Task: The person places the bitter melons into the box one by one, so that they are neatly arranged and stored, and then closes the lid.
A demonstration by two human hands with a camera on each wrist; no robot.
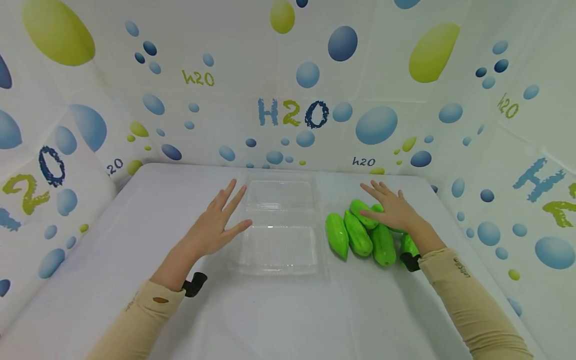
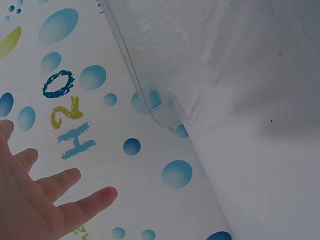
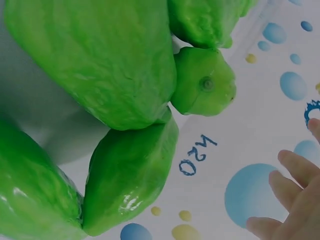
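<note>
My left hand (image 1: 211, 227) hovers with spread, straight fingers at the left side of a clear plastic clamshell box (image 1: 279, 252). The box lies open, its lid (image 1: 280, 195) folded back toward the wall. Over on the right, my right hand (image 1: 396, 210) is also spread and holds nothing. It overlaps a cluster of glossy, bright green, elongated fruits (image 1: 336, 235), partly hiding those at the back. In the right wrist view several of these green fruits (image 3: 132, 175) lie against one another, with the fingers apart from them. Part of the box edge (image 2: 135, 75) shows in the left wrist view.
A white-covered table (image 1: 279, 320) carries everything. Behind it and on both sides stands a sheet (image 1: 243, 65) printed with blue and green drops and H2O lettering. A dark wrist mount (image 1: 194, 285) sits at the left cuff, another (image 1: 410, 261) at the right.
</note>
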